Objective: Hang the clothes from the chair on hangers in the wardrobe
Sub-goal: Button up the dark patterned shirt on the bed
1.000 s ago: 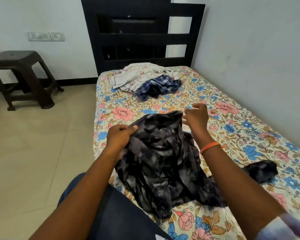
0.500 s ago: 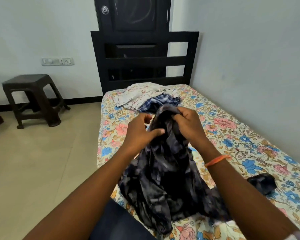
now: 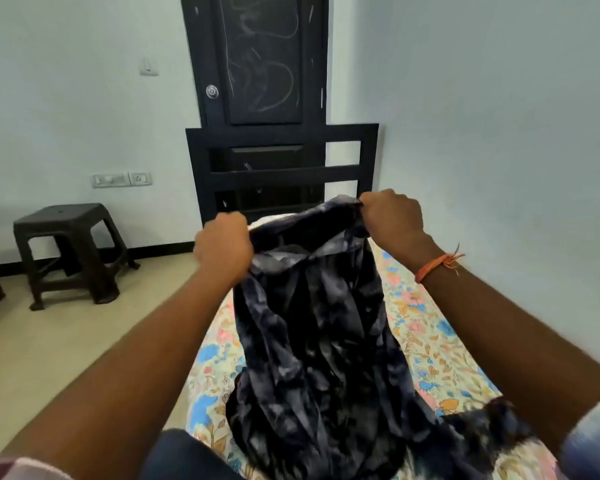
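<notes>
A dark grey-and-black patterned garment (image 3: 312, 341) hangs lifted over the bed, its lower part still lying on the floral sheet. My left hand (image 3: 224, 245) grips its top edge on the left. My right hand (image 3: 392, 216), with an orange thread at the wrist, grips the top edge on the right, a little higher. The cloth is stretched between both fists. The other clothes further up the bed are hidden behind the raised garment. No hanger or wardrobe is in sight.
The bed with its floral sheet (image 3: 426, 341) runs ahead along the right wall, ending at a black headboard (image 3: 281, 171) before a dark door (image 3: 260, 60). A dark plastic stool (image 3: 68, 251) stands on the tiled floor at the left.
Both hands have raised the garment off the bed and pulled apart, spreading its top edge. The view has tilted upward, bringing the door into sight.
</notes>
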`<state>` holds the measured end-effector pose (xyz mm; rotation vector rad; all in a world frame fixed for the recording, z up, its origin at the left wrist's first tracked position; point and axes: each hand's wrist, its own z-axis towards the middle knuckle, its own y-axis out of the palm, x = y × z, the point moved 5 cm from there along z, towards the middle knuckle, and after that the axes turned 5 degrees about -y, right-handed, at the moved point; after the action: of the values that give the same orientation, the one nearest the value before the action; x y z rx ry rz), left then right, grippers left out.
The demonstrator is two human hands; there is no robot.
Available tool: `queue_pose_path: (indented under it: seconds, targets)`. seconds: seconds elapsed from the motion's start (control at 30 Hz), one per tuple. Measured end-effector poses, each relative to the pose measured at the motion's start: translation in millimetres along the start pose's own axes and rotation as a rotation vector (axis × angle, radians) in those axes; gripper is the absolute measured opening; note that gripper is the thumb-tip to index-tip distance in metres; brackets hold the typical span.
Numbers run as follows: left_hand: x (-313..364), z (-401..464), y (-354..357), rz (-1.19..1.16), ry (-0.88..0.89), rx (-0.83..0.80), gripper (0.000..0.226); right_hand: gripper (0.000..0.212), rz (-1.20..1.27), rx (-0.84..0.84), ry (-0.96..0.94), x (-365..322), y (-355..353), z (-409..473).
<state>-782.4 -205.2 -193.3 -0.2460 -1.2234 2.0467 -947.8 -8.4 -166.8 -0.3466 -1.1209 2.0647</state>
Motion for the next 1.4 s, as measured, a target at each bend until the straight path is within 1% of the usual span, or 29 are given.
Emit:
queue_pose_path:
  seconds: [0.03, 0.07, 0.1, 0.13, 0.2, 0.23, 0.27, 0.3, 0.33, 0.37, 0.4, 0.43, 0.5, 0.57, 0.63, 0.67, 0.73, 0.8, 0.83, 0.87, 0.9, 0.97, 1.03, 1.1, 1.13, 1.2, 1.27, 1.33, 1.4]
  targets:
    - [3.5, 10.1, -19.7, -0.037, -0.013, 0.015, 0.021, 0.02, 0.014, -0.024, 0.012, 2.5, -8.7, 8.9]
    - [7.4, 22.4, -36.8, -0.117, -0.041, 0.028, 0.02, 0.02, 0.089, -0.018, 0.049, 8.4, -20.8, 18.8]
    - [9.3, 33.2, -53.1, -0.241, -0.073, 0.046, 0.018, 0.02, 0.221, 0.031, 0.116, 16.6, -36.3, 27.7]
    - [10.2, 43.1, -68.1, -0.392, -0.109, 0.062, 0.016, 0.021, 0.359, 0.123, 0.193, 24.8, -55.1, 35.9]
    - [12.9, 50.6, -83.7, -0.674, -0.143, 0.1, 0.017, 0.027, 0.556, 0.4, 0.311, 31.9, -86.9, 37.6]
    - [18.2, 46.7, -85.8, -0.681, -0.096, 0.107, 0.016, 0.028, 0.609, 0.479, 0.328, 27.0, -92.9, 33.6]
    - [25.8, 39.5, -81.5, -0.604, -0.028, 0.088, 0.016, 0.027, 0.653, 0.465, 0.32, 18.0, -90.7, 29.7]
    - [30.9, 28.9, -70.2, -0.521, 0.02, 0.031, 0.019, 0.025, 0.712, 0.38, 0.299, 6.3, -78.0, 25.1]
    - [32.4, 17.9, -55.3, -0.464, 0.039, -0.038, 0.021, 0.021, 0.793, 0.242, 0.297, -5.1, -56.8, 18.4]
    - [27.4, 6.6, -36.9, -0.445, 0.019, -0.123, 0.023, 0.019, 0.883, 0.109, 0.313, -15.2, -31.3, 10.2]
    - [17.9, -1.6, -14.7, -0.419, -0.007, -0.186, 0.025, 0.02, 0.953, 0.016, 0.359, -21.3, -6.0, 0.1]
    - [8.0, -10.8, 1.9, -0.387, -0.029, -0.215, 0.027, 0.02, 1.0, -0.035, 0.412, -24.6, 16.6, -10.1]
    - [-19.4, -26.3, 37.8, -0.321, -0.049, -0.28, 0.029, 0.017, 1.07, -0.079, 0.531, -35.0, 62.1, -30.2]
    - [-45.4, -37.5, 73.7, -0.341, -0.071, -0.35, 0.026, 0.015, 1.176, -0.148, 0.67, -52.6, 108.3, -49.5]
    - [-63.9, -42.0, 108.6, -0.452, -0.086, -0.497, 0.017, 0.015, 1.297, -0.196, 0.817, -67.8, 154.5, -63.2]
    - [-73.7, -39.7, 129.6, -0.562, -0.109, -0.593, 0.01, 0.019, 1.339, -0.197, 0.886, -74.9, 177.6, -64.9]
    - [-98.9, -32.4, 179.4, -0.871, -0.248, -0.804, 0.024, 0.028, 1.377, -0.187, 1.011, -91.3, 220.5, -59.5]
    - [-122.2, -23.8, 219.4, -1.184, -0.409, -0.979, 0.022, 0.034, 1.364, -0.149, 1.129, -102.2, 252.0, -53.4]
    - [-135.5, -15.6, 235.7, -1.273, -0.465, -1.022, 0.027, 0.034, 1.346, -0.115, 1.195, -108.9, 267.4, -51.7]
    - [-148.7, -5.5, 249.9, -1.315, -0.491, -1.032, 0.032, 0.033, 1.322, -0.09, 1.26, -116.4, 277.4, -50.0]
    - [-158.8, 2.5, 258.8, -1.318, -0.499, -1.023, 0.031, 0.029, 1.296, -0.063, 1.319, -120.7, 282.4, -51.7]
    - [-171.1, 13.3, 252.6, -1.261, -0.483, -1.017, 0.016, 0.026, 1.255, -0.01, 1.429, -120.4, 278.1, -61.4]
    - [-173.9, 24.7, 232.5, -1.221, -0.453, -1.105, 0.005, 0.026, 1.209, 0.012, 1.53, -118.6, 263.0, -68.6]
    - [-171.5, 35.2, 207.6, -1.188, -0.467, -1.205, 0.008, 0.01, 1.143, -0.035, 1.6, -123.7, 236.0, -71.2]
    - [-166.1, 46.1, 192.1, -1.171, -0.48, -1.245, 0.009, 0.009, 1.114, -0.063, 1.645, -125.6, 216.0, -68.7]
    - [-151.1, 72.0, 146.4, -1.119, -0.489, -1.301, 0.01, 0.014, 1.119, -0.086, 1.723, -130.2, 165.1, -55.2]
    - [-138.4, 94.6, 87.0, -1.058, -0.467, -1.345, 0.011, 0.019, 1.198, -0.095, 1.776, -141.2, 110.2, -35.1]
    - [-120.2, 119.1, 23.2, -1.027, -0.473, -1.373, 0.01, 0.017, 1.248, -0.063, 1.819, -143.8, 40.6, -6.4]
    - [-101.2, 137.1, -33.8, -1.017, -0.473, -1.392, 0.009, 0.012, 1.312, 0.026, 1.834, -143.0, -24.0, 18.6]
